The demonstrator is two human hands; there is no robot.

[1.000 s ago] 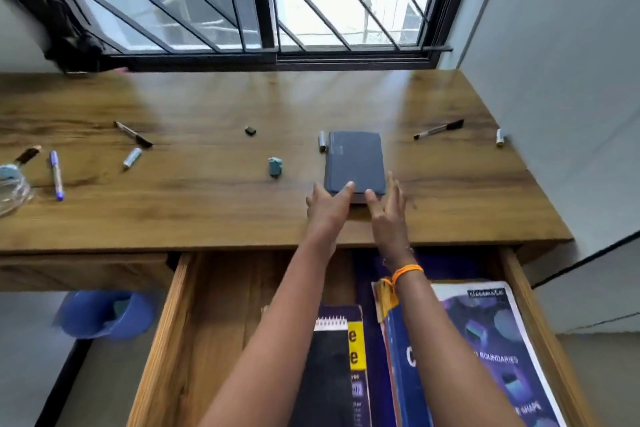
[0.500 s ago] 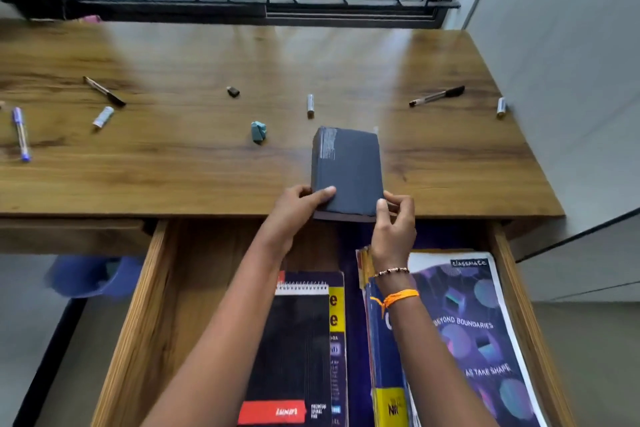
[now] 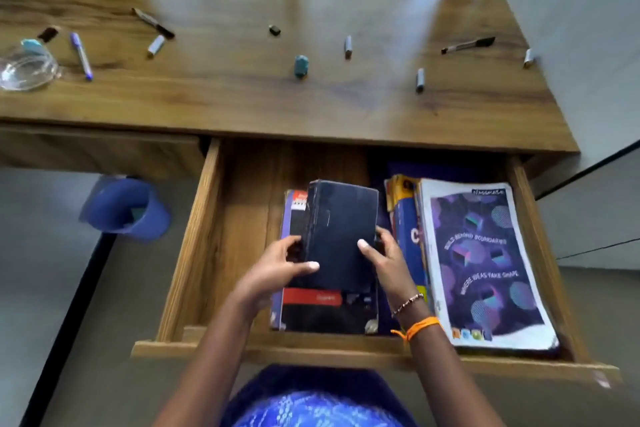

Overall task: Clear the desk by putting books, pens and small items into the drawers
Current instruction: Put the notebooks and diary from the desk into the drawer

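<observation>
Now our fingers are wrapped around the dark navy hardcover book [image 3: 337, 236]: the left hand [image 3: 277, 270] grips its near-left edge with the thumb lying flat across the cover, and the right hand [image 3: 384, 260] clamps the near-right edge, thumb on top and the other fingers tucked behind. We hold the book tilted over the open wooden drawer [image 3: 221, 236], above the black spiral-bound notebook with the red label [image 3: 322, 305] that lies on the drawer floor; whether its lower edge touches that notebook we cannot tell. To the right of it in the same drawer sits a stack of notebooks topped by the white-bordered purple-patterned one [image 3: 485, 260], close beside our right wrist. We judge the book to be stiff and fairly thick, with some weight to it, and its worn cloth-like cover should give decent grip, so holding it by both long edges near the bottom seems sound; laying it flat on the black notebook looks like the step in hand. Further out, the wooden desk top [image 3: 242, 97] carries a good deal yet: a purple pen [image 3: 81, 55], a black-tipped marker [image 3: 467, 44], several loose grey caps, a small teal eraser [image 3: 300, 66] and a clear glass dish [image 3: 27, 71] at the left edge.
</observation>
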